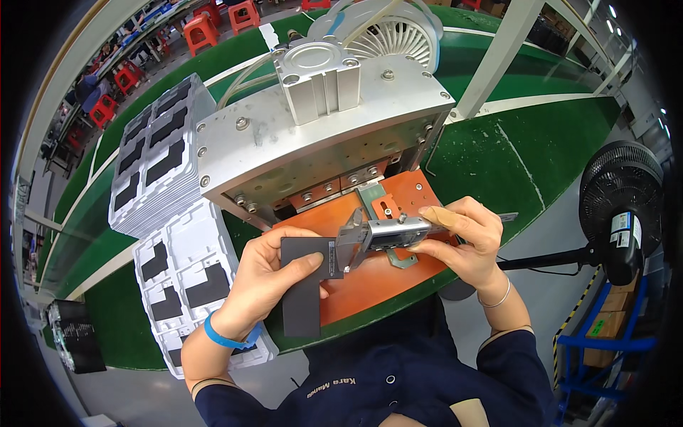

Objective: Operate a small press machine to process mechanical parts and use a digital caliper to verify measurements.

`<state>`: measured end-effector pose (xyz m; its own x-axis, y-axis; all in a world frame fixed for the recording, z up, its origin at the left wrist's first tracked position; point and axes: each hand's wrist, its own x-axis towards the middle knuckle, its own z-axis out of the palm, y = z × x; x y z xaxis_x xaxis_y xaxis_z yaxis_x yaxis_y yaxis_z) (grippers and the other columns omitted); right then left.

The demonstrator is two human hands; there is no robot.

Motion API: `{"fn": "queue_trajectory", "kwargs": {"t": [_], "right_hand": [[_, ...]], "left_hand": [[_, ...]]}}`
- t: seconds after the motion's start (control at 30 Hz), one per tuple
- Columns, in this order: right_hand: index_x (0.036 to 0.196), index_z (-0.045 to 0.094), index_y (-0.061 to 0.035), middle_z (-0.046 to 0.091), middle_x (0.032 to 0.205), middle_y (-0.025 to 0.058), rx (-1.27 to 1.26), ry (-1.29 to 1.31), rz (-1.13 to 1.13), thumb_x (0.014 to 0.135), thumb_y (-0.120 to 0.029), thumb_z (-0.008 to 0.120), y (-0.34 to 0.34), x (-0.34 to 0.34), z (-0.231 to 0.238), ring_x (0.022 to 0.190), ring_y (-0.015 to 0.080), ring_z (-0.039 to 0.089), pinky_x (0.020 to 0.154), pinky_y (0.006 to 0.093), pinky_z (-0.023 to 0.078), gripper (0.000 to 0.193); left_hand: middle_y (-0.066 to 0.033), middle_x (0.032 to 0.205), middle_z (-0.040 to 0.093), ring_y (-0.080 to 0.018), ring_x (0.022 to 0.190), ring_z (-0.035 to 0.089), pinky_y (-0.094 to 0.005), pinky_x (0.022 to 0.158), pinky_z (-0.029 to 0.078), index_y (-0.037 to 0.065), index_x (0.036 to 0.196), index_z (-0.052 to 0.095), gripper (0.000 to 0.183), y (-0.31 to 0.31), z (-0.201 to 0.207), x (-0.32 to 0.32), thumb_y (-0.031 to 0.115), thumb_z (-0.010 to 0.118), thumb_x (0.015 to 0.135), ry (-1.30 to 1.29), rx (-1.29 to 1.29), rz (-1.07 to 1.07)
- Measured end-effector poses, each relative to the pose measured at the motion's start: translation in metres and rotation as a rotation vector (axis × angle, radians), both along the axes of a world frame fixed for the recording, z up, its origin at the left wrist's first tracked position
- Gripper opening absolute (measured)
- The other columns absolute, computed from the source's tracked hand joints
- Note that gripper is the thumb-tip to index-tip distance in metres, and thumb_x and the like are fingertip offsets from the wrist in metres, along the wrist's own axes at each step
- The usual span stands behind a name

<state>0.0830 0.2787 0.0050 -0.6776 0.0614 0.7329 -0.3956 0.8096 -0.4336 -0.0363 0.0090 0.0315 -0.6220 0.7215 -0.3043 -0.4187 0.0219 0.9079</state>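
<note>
My left hand [267, 274] pinches a flat black L-shaped piece [302, 302] between thumb and fingers, with a small printed strip along its right edge. In my right hand [466, 238] is a digital caliper [398, 233], gripped at its right end; a tan finger cover shows on one of the fingers. The caliper's jaws [348, 242] are at the right edge of the black piece, though whether they touch it I cannot tell. Both things are raised above an orange plate [348, 302] at the front of a metal press [327, 135].
Left of the press stands a stack of white trays [153, 160] with black pieces in them. Another white tray [192, 245] holding similar pieces lies nearer me on the green table [498, 153]. A black fan [620, 206] stands at the right, a white fan [391, 43] behind the press.
</note>
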Motion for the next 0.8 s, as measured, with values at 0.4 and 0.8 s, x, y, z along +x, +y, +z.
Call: {"fn": "queue_trajectory", "kwargs": {"t": [0.4,0.8], "right_hand": [[0.104,0.079,-0.0068,0.065,0.075,0.0015,0.034,0.017,-0.013,0.06,-0.024,0.092,0.001,0.0,0.003,0.061,0.0133,0.059,0.052,0.0256,0.046,0.049],[0.124,0.067,0.0041,0.058,0.097,-0.0009,-0.432,-0.157,-0.322,0.08,-0.005,0.08,0.126,0.048,-0.036,0.082,0.0069,0.054,0.075,0.0179,0.043,0.047]], "left_hand": [[-0.0133,0.097,0.072,-0.0182,0.073,0.072,-0.0279,0.064,0.061,-0.003,0.115,0.061,0.022,0.0,0.0,-0.001,0.005,0.066,0.095,0.006,-0.008,-0.014],[-0.0106,0.094,0.068,-0.0275,0.076,0.067,-0.0355,0.067,0.05,0.004,0.115,0.071,0.024,-0.113,0.018,-0.02,0.003,0.064,0.093,1.387,-0.891,0.501]]}}
